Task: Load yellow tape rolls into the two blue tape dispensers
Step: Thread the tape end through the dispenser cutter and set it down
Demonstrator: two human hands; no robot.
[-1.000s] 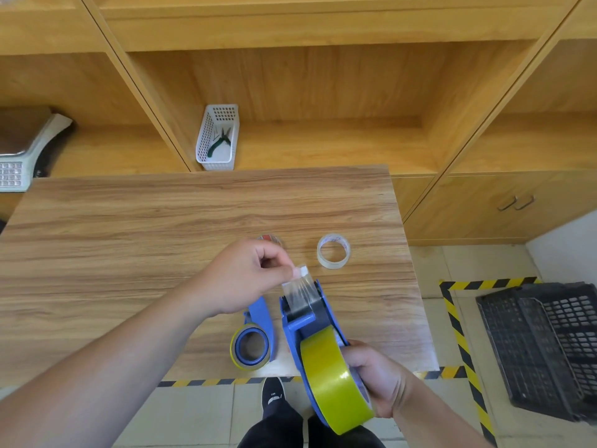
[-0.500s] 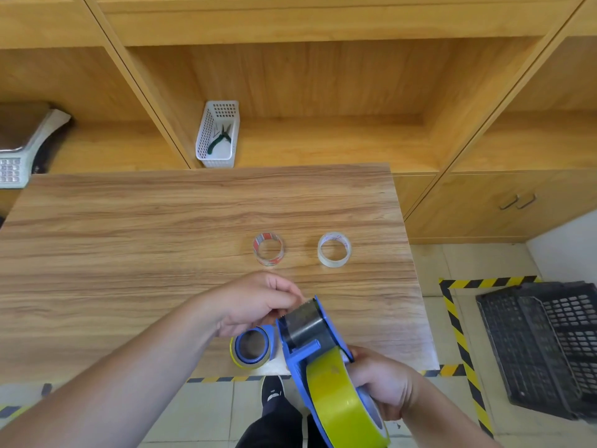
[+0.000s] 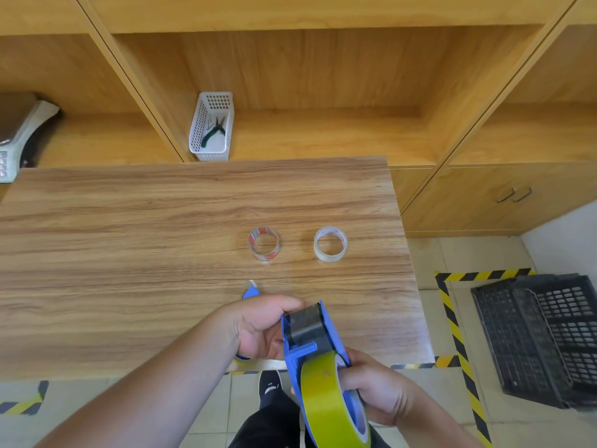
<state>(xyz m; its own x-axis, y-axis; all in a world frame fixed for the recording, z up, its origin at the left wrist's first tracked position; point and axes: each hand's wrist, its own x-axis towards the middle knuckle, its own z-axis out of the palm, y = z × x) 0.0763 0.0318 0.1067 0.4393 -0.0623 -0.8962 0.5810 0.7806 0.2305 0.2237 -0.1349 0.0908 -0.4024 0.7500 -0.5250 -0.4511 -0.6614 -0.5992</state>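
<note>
Hands meet at lower centre of the frame. Working left to right: the left hand [image 3: 258,328] curls its fingers onto the front of the blue dispenser [image 3: 311,337], by the roller where dark tape lies; the second dispenser [image 3: 251,291] is mostly hidden beneath it on the table [image 3: 129,253]. Right hand [image 3: 374,388] clasps the mounted yellow roll [image 3: 326,402]. Best practice here, I judge: press the tape flat across the roller and draw it squarely to the cutter, keeping the roll steady.
</note>
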